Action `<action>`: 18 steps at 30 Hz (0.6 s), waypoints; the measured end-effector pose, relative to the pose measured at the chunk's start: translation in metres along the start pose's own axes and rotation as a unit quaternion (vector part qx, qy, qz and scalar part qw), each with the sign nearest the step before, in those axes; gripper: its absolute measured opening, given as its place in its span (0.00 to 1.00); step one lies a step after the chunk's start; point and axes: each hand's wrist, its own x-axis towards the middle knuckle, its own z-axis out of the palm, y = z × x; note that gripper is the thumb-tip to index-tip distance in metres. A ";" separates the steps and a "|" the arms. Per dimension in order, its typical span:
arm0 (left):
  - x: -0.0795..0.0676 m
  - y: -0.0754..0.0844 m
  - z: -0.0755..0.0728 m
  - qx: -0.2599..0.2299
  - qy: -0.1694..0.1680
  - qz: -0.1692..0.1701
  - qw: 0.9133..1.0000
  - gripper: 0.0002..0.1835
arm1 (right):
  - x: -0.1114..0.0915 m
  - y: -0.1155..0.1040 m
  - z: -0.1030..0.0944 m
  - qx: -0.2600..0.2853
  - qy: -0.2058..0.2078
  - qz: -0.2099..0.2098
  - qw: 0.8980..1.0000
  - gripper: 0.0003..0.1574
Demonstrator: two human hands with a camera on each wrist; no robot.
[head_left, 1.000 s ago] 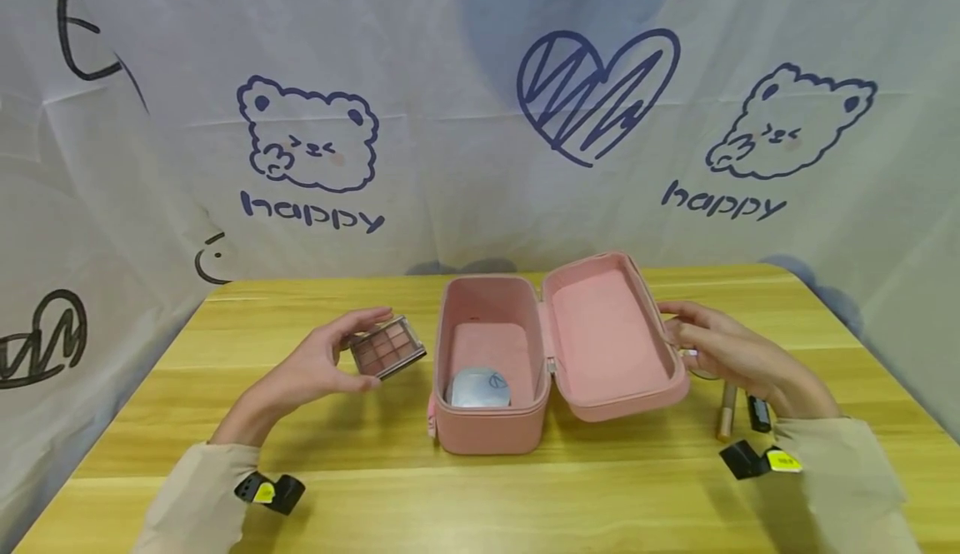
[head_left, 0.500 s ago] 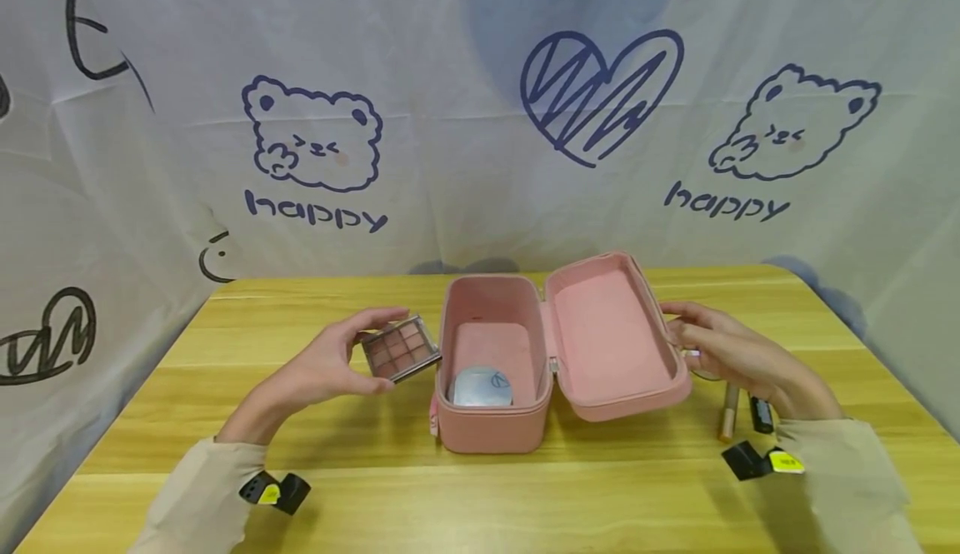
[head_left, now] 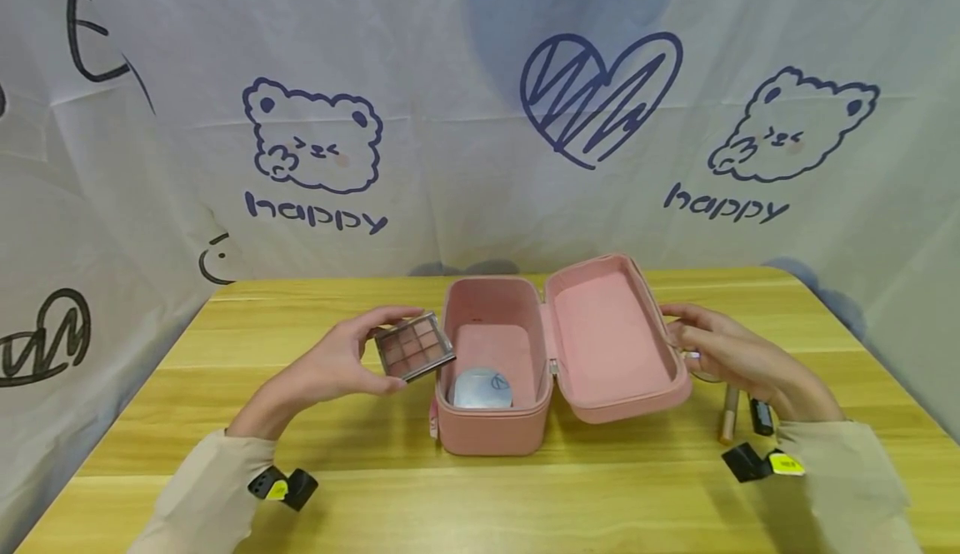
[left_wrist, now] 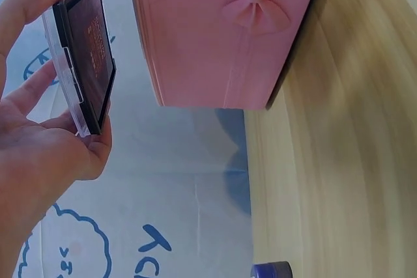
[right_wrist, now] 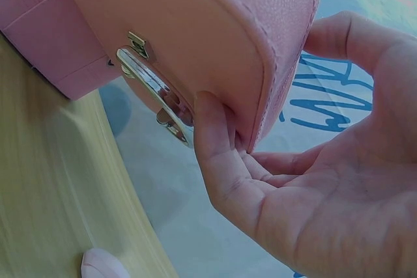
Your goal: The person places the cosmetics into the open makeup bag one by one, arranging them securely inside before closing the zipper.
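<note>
From the head view the left hand [head_left: 341, 364] pinches an eyeshadow palette [head_left: 415, 346] between thumb and fingertips, tilted and held just beside the left wall of the open pink case [head_left: 491, 429], above the wooden table [head_left: 480, 496], with a round silver compact [head_left: 480, 388] lying inside the case. The left wrist view adds the palette's dark underside [left_wrist: 91, 56] and clear lid edge, and a pink bow [left_wrist: 257, 4] on the case's outer wall that the head view hides. The right hand [head_left: 738, 358] curls round the rim of the opened lid [head_left: 611, 341]; only the right wrist view shows the thumb [right_wrist: 218, 154] pressed against the lid's edge beside a metal handle ring [right_wrist: 153, 92], while the head view alone shows a gold tube [head_left: 727, 412] and a small black item [head_left: 761, 415] lying on the table by that wrist
</note>
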 end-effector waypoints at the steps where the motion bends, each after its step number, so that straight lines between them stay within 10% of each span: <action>1: 0.001 0.001 0.000 -0.002 -0.001 0.001 1.000 0.41 | 0.000 0.000 0.000 0.001 0.001 0.000 1.000 0.40; 18: 0.009 0.011 0.010 0.009 -0.038 0.037 0.999 0.40 | 0.000 0.001 0.001 0.007 -0.003 -0.003 1.000 0.40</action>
